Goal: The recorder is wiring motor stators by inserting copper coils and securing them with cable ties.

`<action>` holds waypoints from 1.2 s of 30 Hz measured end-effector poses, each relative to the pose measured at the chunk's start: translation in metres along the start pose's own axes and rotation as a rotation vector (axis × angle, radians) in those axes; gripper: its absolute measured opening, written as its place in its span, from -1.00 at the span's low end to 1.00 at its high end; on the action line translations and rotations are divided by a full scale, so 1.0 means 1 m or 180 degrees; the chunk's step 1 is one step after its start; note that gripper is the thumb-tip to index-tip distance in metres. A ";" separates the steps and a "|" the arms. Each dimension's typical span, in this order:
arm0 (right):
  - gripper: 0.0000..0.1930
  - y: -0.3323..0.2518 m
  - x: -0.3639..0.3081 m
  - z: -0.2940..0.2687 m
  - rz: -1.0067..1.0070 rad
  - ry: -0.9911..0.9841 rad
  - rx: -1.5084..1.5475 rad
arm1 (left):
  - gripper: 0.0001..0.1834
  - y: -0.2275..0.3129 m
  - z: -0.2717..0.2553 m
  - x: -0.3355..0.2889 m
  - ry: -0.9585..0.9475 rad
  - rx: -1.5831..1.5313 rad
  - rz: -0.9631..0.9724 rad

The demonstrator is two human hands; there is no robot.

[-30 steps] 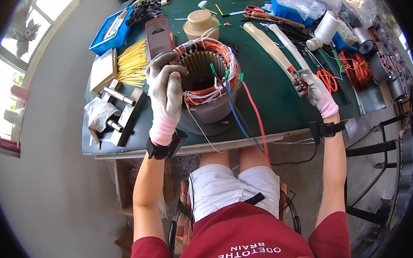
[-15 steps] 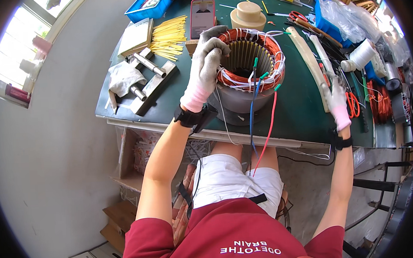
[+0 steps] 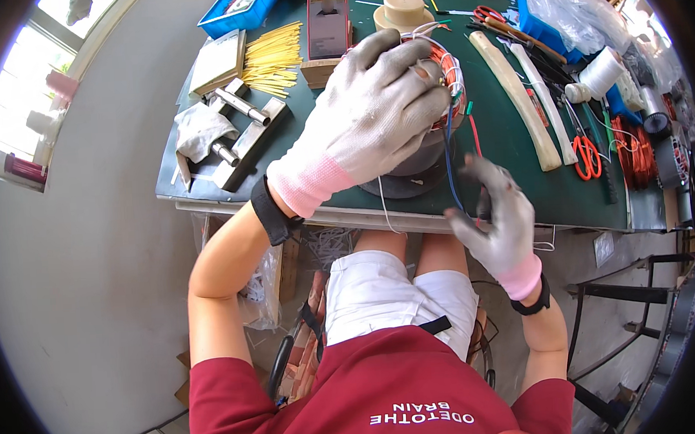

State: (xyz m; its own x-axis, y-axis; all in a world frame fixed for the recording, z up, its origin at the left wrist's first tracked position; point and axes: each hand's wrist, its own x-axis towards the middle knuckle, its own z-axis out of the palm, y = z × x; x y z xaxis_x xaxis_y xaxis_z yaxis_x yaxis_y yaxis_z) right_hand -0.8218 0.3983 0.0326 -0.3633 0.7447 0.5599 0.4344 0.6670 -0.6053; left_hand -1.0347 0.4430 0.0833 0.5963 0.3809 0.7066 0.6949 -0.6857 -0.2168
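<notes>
A wound motor stator (image 3: 451,70), with orange-red copper coils and white lacing, stands on a dark round base (image 3: 416,174) near the table's front edge. My left hand (image 3: 381,105), in a grey-white glove, is above the stator and covers most of it. Its fingers curl, and whatever lies under them is hidden. Blue (image 3: 450,160) and red lead wires (image 3: 475,136) with green ends hang down the stator's front. Beside these leads is my right hand (image 3: 501,221), also gloved, its thumb and fingers spread around the hanging wires without visibly closing on them.
At left lie a metal bracket (image 3: 249,147), a cloth (image 3: 201,132) and yellow strips (image 3: 272,60). A phone (image 3: 328,25) leans behind the stator. On the right are a pale wooden stick (image 3: 518,102), red scissors (image 3: 586,157), a white thread spool (image 3: 603,74) and copper wire bundles (image 3: 635,162).
My left hand has left the stator's left rim and risen over its top. My right hand has come from the tools at right to the hanging leads.
</notes>
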 end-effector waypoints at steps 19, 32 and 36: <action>-0.64 0.005 0.009 0.036 0.0266 0.0547 0.0175 | -0.74 0.000 0.009 0.005 0.0184 0.0554 -0.0190; -0.60 0.028 0.013 0.036 0.0333 0.0291 -0.0505 | -0.84 0.018 0.000 -0.027 -0.0610 0.0757 -0.0295; -0.73 0.042 0.026 0.022 -0.0030 0.1042 -0.0470 | -0.85 0.027 -0.003 -0.023 -0.0919 0.0870 -0.0423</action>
State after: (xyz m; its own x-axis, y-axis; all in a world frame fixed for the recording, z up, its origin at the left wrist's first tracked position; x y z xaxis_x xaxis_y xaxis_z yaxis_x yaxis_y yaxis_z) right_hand -0.8307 0.4460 0.0092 -0.0948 0.6757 0.7311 0.5553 0.6454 -0.5245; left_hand -1.0305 0.4135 0.0634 0.5555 0.6399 0.5311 0.8313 -0.4437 -0.3348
